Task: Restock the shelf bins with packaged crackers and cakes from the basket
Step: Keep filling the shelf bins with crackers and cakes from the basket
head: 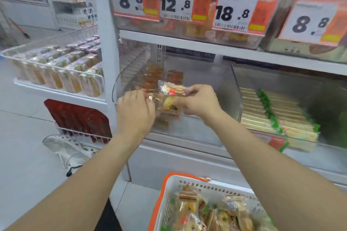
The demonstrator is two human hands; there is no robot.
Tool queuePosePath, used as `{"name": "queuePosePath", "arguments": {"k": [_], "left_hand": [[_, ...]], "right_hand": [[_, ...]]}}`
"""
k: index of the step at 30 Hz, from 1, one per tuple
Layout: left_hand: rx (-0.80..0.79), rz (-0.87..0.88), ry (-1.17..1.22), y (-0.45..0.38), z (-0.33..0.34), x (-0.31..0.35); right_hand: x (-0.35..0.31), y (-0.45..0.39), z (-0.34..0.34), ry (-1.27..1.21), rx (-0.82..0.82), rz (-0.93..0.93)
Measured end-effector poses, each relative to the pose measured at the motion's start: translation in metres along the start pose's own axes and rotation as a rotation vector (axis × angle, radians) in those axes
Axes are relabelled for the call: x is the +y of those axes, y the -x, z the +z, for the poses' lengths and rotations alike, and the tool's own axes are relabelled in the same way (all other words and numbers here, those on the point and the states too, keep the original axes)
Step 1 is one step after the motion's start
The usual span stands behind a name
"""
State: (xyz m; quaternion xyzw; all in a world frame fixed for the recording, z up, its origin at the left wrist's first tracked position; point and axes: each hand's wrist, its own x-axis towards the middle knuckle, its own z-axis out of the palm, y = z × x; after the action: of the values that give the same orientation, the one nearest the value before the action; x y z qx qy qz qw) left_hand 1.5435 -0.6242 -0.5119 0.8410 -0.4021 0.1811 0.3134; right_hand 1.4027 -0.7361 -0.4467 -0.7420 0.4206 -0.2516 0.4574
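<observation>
Both my hands reach over the front wall of a clear shelf bin (206, 73). My right hand (201, 102) pinches a clear-wrapped cracker pack (171, 89) with a red label, with a second yellow-brown pack (170, 106) under it. My left hand (135, 108) has its fingers curled on wrapped packs (152, 97) at the bin's left front. More small orange-brown packs (159, 75) lie deeper in the bin. The white basket (189, 181) with orange handles sits bottom centre, holding several wrapped crackers and cakes (208, 214).
To the right, a neighbouring clear bin (319, 88) holds rows of pale wafer packs with green ends (270, 114). Price cards (176, 3) hang from the shelf above. A wire rack of packaged snacks (56, 69) stands left, with a shoe (65, 146) on the floor.
</observation>
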Motion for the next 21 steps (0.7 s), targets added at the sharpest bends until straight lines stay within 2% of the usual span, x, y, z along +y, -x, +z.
{"name": "queuePosePath", "arguments": {"k": [3, 7, 11, 13, 16, 18, 21], "left_hand": [[0.021, 0.021, -0.053, -0.001, 0.005, -0.004], [0.033, 0.047, -0.067, 0.001, 0.007, -0.004], [0.051, 0.035, -0.068, 0.001, 0.010, -0.005], [0.059, 0.038, -0.082, 0.001, 0.011, -0.005], [0.080, 0.053, -0.089, 0.000, 0.013, -0.005], [0.091, 0.058, -0.088, 0.000, 0.014, -0.006], [0.090, 0.070, -0.063, 0.001, 0.011, -0.006]], "right_hand": [[-0.010, -0.008, 0.013, 0.073, -0.209, 0.139], [-0.022, -0.012, 0.008, 0.071, -0.312, 0.276], [-0.025, -0.020, 0.015, 0.231, -0.479, 0.411], [-0.027, -0.022, 0.022, 0.367, -0.519, 0.374], [-0.028, -0.029, 0.030, 0.450, -0.418, 0.266], [-0.032, -0.025, 0.029, 0.569, -0.481, 0.262], [-0.029, -0.020, 0.015, 0.406, -0.497, 0.269]]}}
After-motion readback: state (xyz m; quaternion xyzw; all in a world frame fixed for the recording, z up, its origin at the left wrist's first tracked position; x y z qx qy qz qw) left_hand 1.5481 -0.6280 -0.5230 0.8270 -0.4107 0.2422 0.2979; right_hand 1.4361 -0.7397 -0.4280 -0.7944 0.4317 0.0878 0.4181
